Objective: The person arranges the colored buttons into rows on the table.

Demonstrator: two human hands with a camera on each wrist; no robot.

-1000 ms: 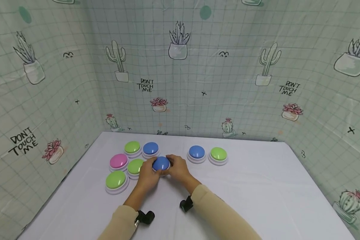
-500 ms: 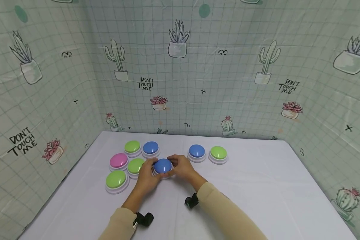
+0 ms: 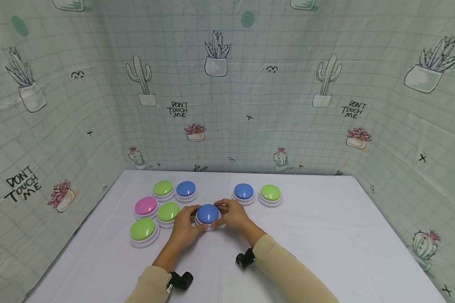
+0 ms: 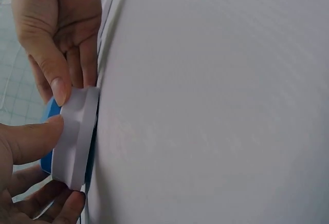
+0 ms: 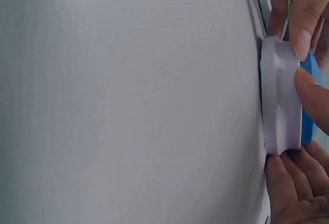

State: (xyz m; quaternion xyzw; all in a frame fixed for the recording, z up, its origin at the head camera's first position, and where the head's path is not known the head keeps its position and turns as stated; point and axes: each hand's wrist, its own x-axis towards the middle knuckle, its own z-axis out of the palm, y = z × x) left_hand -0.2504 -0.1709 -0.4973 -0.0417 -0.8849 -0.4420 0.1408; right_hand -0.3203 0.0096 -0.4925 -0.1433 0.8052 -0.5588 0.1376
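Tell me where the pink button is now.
In the head view, the pink button is at left on the table, behind the front green button and left of another green button.

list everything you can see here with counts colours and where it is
held dome button: 1, blue on white base, between the hands
other blue dome buttons: 2, white bases, rear left and rear centre
green dome buttons: 4, white bases, three left, one rear right of centre
pink dome button: 1, white base, left
table: 1, white, beneath the buttons
backdrop: 1, pale grey-green, cactus prints, behind and both sides
wrist cameras: 2, black, one per wrist
sleeves: 2, beige, forearms
left hand: 1, holding the button's left side
right hand: 1, holding its right side
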